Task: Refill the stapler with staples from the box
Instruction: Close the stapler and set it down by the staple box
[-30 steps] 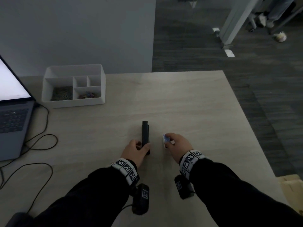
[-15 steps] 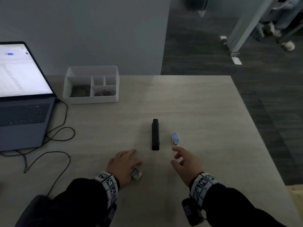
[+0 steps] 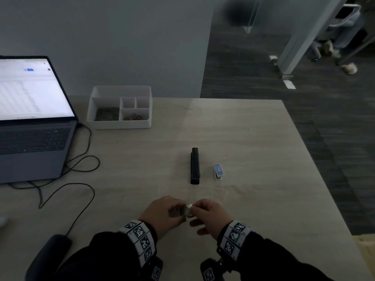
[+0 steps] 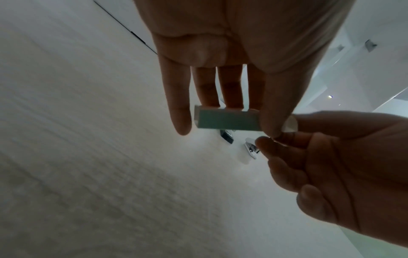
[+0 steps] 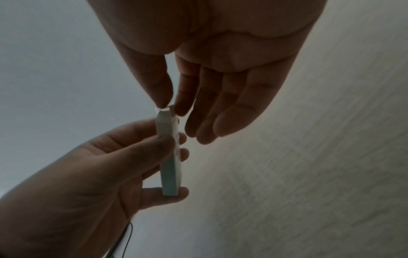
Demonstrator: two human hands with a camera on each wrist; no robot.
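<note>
The left hand (image 3: 162,213) grips the small staple box (image 4: 227,119) above the desk (image 3: 243,142); the right hand (image 3: 209,216) pinches its end flap, contents hidden. Beyond lie a black stapler (image 3: 195,166) and a small blue-white one (image 3: 218,172), details dim.

Stapler (image 3: 195,165) left of small stapler (image 3: 218,171), hands (image 3: 187,214) nearer, laptop (image 3: 30,122) far left

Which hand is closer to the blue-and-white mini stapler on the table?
Right. The right hand sits almost directly below the mini stapler in the head view, pinching the staple box end; the left hand holds the box further left.
</note>
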